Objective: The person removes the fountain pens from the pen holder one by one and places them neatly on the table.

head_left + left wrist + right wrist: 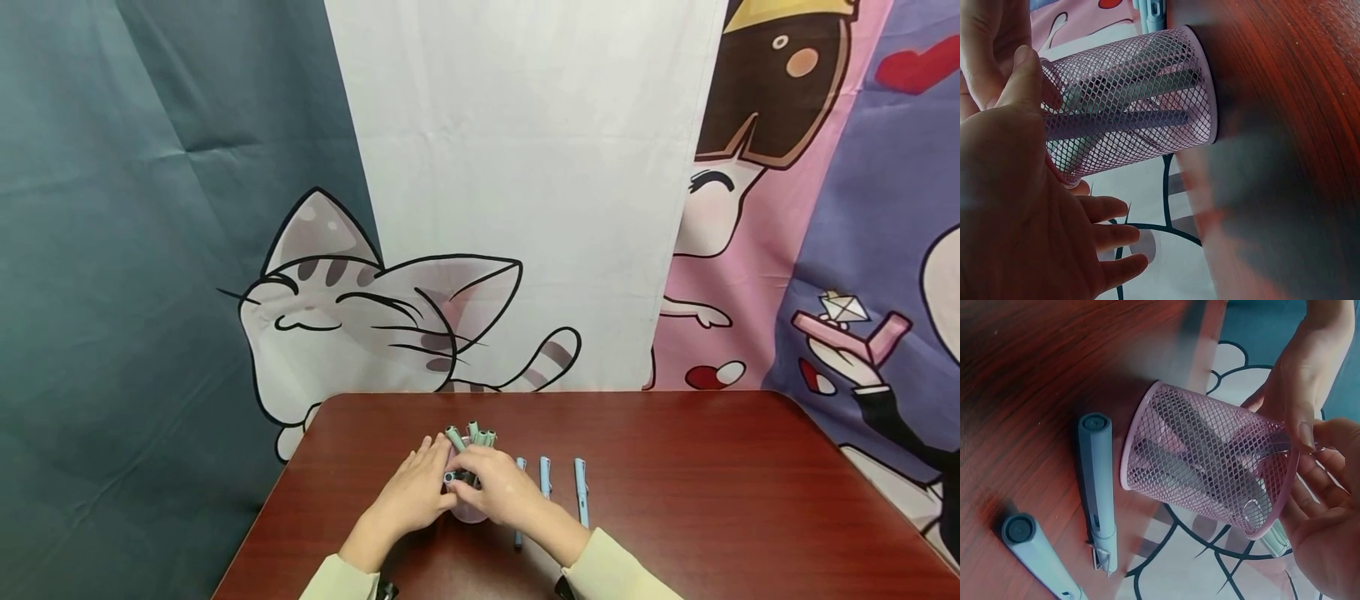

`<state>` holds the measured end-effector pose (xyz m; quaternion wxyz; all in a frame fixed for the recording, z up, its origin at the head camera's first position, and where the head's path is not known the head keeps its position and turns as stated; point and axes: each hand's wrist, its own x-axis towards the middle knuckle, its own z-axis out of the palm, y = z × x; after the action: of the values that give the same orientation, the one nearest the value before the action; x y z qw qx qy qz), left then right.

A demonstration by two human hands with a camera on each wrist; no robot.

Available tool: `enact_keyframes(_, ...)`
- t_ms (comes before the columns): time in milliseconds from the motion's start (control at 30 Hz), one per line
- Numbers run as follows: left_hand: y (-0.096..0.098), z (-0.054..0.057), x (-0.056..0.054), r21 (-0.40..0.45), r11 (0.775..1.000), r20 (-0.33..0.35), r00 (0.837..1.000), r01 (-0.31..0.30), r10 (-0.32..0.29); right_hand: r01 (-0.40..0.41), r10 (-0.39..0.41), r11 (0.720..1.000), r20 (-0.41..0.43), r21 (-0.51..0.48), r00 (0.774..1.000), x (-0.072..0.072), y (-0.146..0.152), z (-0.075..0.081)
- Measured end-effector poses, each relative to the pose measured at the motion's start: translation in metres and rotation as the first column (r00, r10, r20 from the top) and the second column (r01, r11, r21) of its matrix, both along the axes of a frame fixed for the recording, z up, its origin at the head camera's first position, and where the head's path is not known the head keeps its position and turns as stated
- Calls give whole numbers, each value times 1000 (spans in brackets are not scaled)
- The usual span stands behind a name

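Head view: my right hand [504, 487] bends over the pink cup [469, 512] on the table [720, 483] (I can't tell if it pinches the blue pen [449, 477]). Left wrist: my left hand [1022, 181] spreads its fingers, thumb on the cup. Right wrist: two pens [1099, 481] lie beside it.

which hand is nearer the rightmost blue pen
Right: the right hand is over the mesh cup, left of the blue pen; the left hand is at the cup's left side, farther away.
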<state>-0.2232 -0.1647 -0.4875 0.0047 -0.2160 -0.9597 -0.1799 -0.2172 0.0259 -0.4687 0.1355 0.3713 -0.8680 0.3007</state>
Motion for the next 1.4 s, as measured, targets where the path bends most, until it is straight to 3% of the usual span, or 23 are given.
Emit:
enact_keyframes(267,-1,-2,-3,14,1000,-23,1000,6,-5,29,-29,999,10,-18,1000,-4,1,-1)
enact_keyframes(467,0,-1,-2,17,1000,-29,1000,0,1,13,-14,990,-1,-142,1000,-3,5,7)
enact_keyframes(667,2,-1,0,33,999,-15,1000,-9,10,-26,35,956,26,-292,999,-1,13,19)
enact_keyframes(1067,3,-2,0,53,999,-25,1000,-9,11,-29,87,892,108,-452,990,-1,30,37)
enact_keyframes(1400,3,-1,1,53,998,-2,1000,-24,24,92,40,846,236,-525,971,-1,58,48)
